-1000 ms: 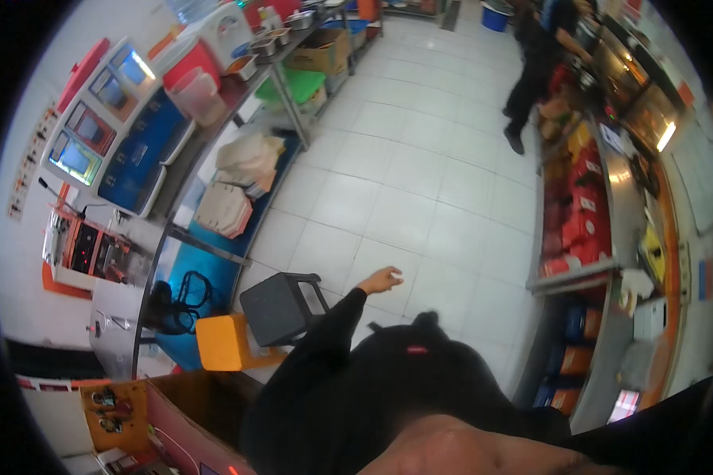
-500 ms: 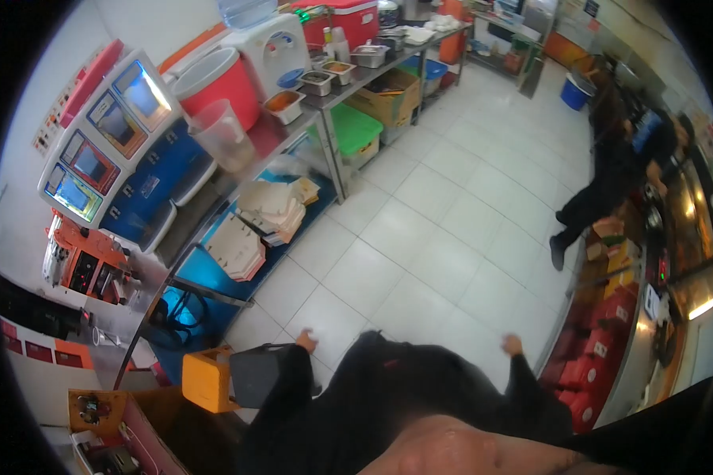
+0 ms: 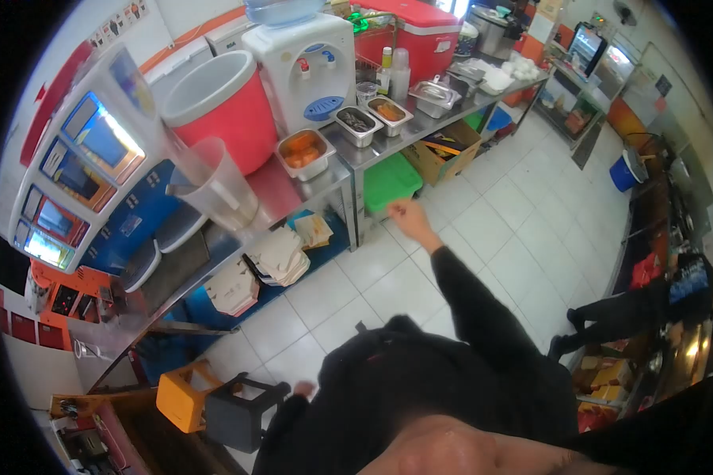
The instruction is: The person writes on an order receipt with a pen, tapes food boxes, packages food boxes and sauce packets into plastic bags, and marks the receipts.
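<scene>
My right hand is stretched forward over the floor, in front of the steel counter. Its fingers look curled in, and nothing shows in them. Behind it in the view lies a green lid on the counter's lower shelf. Metal pans stand on the counter beyond the hand: one with orange food, one with dark contents and another with orange pieces. Low at my side, my left hand is close to a dark grey stool; its fingers are mostly hidden.
A clear pitcher, a red bucket and a water dispenser stand along the left. Folded cartons lie on the lower shelf. A yellow stool is beside the grey one. At right, a person stands by the cooking line.
My right hand has risen and swung forward to the left, towards the counter. My left hand has dropped back towards my body. The view has turned and come closer to the pans.
</scene>
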Action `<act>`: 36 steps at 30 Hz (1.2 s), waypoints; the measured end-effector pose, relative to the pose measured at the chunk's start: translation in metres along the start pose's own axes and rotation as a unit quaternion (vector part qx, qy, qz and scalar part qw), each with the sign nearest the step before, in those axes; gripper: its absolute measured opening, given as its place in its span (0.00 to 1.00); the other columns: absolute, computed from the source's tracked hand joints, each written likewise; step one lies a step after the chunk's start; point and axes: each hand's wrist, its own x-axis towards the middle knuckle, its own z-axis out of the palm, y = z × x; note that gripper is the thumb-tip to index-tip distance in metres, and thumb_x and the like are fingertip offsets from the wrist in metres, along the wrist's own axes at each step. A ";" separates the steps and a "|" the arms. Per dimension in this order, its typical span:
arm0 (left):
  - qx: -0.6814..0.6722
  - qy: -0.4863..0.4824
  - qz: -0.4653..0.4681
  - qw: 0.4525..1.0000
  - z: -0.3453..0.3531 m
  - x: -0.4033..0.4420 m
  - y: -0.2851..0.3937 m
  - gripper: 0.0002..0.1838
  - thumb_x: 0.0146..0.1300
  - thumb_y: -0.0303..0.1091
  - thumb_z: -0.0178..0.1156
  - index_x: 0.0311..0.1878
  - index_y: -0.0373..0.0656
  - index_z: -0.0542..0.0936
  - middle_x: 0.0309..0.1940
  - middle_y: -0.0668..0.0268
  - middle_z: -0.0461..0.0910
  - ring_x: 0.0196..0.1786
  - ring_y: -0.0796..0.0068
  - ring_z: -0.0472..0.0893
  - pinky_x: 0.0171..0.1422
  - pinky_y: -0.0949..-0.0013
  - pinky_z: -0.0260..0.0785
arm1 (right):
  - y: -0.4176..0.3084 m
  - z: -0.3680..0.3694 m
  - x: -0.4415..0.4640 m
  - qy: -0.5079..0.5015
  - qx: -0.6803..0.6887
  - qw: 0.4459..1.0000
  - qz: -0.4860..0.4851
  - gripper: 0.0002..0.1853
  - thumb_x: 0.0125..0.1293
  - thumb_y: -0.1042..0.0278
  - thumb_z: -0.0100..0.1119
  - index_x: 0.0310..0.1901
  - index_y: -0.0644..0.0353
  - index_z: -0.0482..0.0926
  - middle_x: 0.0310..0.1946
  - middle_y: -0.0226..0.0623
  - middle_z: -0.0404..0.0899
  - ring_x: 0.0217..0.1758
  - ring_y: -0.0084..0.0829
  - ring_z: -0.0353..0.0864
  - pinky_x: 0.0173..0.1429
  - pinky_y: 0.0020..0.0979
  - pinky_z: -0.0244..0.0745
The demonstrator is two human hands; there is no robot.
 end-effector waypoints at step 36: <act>-0.376 0.332 -0.229 0.835 0.176 0.136 0.533 0.17 0.57 0.34 0.64 0.49 0.40 0.78 0.27 0.62 0.80 0.26 0.75 0.79 0.33 0.70 0.73 | 0.196 -0.006 0.509 -0.296 0.010 0.945 -0.141 0.11 0.52 0.58 0.66 0.29 0.57 0.81 0.27 0.37 0.78 0.34 0.36 0.79 0.41 0.36 0.72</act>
